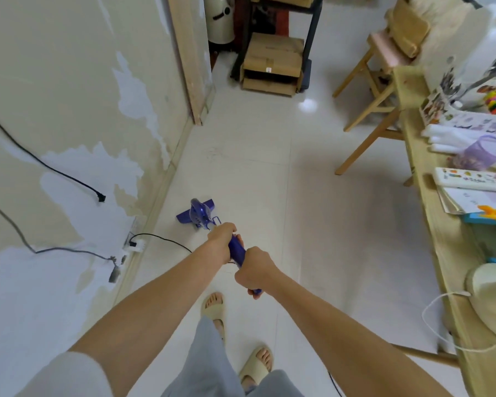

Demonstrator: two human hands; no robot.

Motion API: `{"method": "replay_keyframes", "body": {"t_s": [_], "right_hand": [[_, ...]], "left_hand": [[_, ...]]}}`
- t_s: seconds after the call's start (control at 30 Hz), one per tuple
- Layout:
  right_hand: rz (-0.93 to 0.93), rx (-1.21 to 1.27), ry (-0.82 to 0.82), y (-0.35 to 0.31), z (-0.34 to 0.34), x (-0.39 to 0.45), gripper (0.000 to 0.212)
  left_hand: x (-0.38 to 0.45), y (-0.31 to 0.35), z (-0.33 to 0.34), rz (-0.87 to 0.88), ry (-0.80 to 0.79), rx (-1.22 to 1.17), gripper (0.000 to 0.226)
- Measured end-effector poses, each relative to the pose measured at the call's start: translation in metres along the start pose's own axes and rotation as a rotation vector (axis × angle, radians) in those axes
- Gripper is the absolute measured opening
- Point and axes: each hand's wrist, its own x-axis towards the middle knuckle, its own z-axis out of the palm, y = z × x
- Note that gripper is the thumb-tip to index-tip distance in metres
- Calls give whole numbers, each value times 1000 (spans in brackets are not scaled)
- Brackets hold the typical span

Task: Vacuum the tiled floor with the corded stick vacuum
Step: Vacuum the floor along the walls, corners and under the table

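Both our hands clamp the vacuum (205, 222) handle — left hand (221, 239) farther along, right hand (252, 270) nearer — shaft running far-left to its floor head (196, 211).

One head-worn wide-angle view looks steeply down and forward over both forearms onto the glossy white tiled floor (312, 196), wall left, wooden table (447, 253) right
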Motion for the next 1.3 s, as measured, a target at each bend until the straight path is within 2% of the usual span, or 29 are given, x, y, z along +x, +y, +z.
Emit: {"method": "replay_keyframes", "body": {"t_s": [0.07,0.17,0.33,0.47,0.6,0.83,0.93,1.13,1.3], "right_hand": [[-2,-9,-2,-1,11,6,31],[-16,0,-29,-6,19,4,23],[-61,-91,-81,-13,-16,-11,20],[-74,-238,-21,-18,-52,-1,18],[-80,-250,-11,-20,-49,12,19],[-51,-26,-21,-45,18,21,18],[-16,124,-25,-72,47,27,16],[5,313,-21,-159,75,53,10],[39,437,14,-220,96,86,28]], "left_hand": [[3,-2,-8,-10,-13,-28,8],[1,1,-19,-17,-13,-27,13],[-32,17,-15,-99,-92,-87,7],[-48,26,14,-51,-90,-198,19],[-37,30,17,-9,-64,-239,10],[10,40,-38,-32,-25,-16,4],[21,59,-64,-26,-19,49,11],[35,138,-110,8,-35,249,24],[54,196,-139,-16,-82,362,22]]}}
